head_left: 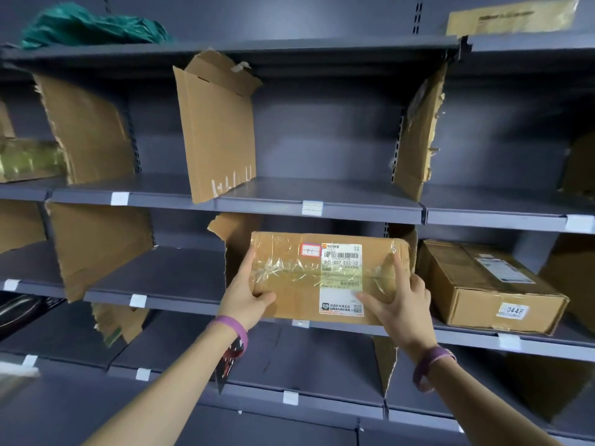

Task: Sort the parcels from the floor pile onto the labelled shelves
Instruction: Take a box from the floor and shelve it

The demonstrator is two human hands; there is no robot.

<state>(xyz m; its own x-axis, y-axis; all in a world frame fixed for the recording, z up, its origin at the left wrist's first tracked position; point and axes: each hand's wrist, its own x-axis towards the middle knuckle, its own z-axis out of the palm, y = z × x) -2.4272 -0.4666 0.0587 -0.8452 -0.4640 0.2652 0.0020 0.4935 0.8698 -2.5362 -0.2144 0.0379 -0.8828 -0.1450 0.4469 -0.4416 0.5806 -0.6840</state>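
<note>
The taped parcel [325,278] lies on the shelf [167,278], gripped by the left hand [244,294] at its 9 o'clock edge and the right hand [402,304] at 3 o'clock, with a cardboard divider [406,232] between it and the 0448 box [489,284] farther toward 3 o'clock, and a second divider [219,130] one shelf up at 11 o'clock.

We see a brown cardboard parcel [289,304] at centre frame, bound in glossy, wrinkled clear tape [280,272], with a smooth paper label [342,256]. The shelves [322,193] look like matt grey painted metal; their upright dividers [219,130] are rough, torn cardboard.
</note>
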